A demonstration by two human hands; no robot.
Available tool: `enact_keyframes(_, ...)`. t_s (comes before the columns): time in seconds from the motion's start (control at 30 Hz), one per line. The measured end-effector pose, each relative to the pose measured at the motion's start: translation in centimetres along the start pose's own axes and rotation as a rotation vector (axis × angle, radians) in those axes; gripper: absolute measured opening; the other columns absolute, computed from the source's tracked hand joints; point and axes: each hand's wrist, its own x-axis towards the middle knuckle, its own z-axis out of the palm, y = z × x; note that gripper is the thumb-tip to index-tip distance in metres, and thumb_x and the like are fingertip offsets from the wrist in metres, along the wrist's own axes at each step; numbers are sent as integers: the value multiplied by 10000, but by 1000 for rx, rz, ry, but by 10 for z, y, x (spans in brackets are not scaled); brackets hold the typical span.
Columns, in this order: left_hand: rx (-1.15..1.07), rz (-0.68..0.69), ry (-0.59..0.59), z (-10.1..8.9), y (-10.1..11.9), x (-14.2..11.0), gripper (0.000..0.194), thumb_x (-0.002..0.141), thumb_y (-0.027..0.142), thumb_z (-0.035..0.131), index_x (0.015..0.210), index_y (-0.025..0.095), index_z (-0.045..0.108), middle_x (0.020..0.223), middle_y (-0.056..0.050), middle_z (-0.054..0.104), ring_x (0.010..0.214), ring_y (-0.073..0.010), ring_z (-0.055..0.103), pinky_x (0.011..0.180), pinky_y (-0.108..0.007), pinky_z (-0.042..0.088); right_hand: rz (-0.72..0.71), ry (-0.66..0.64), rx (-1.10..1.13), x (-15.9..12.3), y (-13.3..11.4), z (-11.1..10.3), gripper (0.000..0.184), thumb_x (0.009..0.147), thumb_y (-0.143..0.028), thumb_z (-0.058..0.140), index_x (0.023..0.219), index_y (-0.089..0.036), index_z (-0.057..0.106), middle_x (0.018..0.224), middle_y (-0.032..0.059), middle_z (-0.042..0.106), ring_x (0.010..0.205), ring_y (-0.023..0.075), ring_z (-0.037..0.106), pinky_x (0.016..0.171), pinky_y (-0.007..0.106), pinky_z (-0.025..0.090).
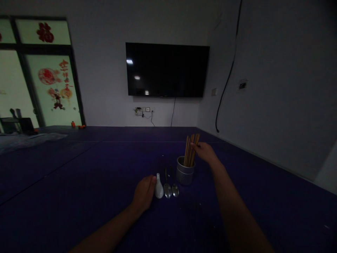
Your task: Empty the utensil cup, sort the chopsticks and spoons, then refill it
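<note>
My right hand (205, 152) is closed around the upper ends of several wooden chopsticks (190, 149) that stand in a small metal cup (185, 172) on the dark blue table (79, 182). My left hand (144, 192) rests on the table, fingers curled, its fingertips touching a white ceramic spoon (158, 188). Right of that spoon lie two metal spoons (171, 189) side by side, bowls toward me, just in front of the cup.
The room is dim. A black television (166, 69) hangs on the far wall above a socket strip (143, 110). A glass door with red decorations (54, 84) is at the far left. A white wall (276, 88) runs along the table's right edge.
</note>
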Motion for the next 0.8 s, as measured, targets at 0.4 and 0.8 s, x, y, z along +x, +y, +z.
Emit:
enact_keyframes(0.4, 1, 10, -2, -2, 1, 0, 555, 906, 546, 159, 697, 197, 537, 731, -48, 625, 715, -177, 567, 656, -283, 412, -25, -23, 44, 0, 6, 5, 406, 895, -431, 428, 850, -131, 698, 813, 102, 702, 714, 186, 633, 584, 240, 374)
enact_keyframes(0.8, 2, 17, -20, -3, 2, 0, 554, 906, 555, 151, 687, 201, 517, 709, -41, 612, 689, -170, 556, 639, -275, 404, 23, 29, 7, -1, 5, 2, 320, 814, -429, 563, 818, -147, 714, 792, 87, 707, 715, 188, 639, 587, 238, 392)
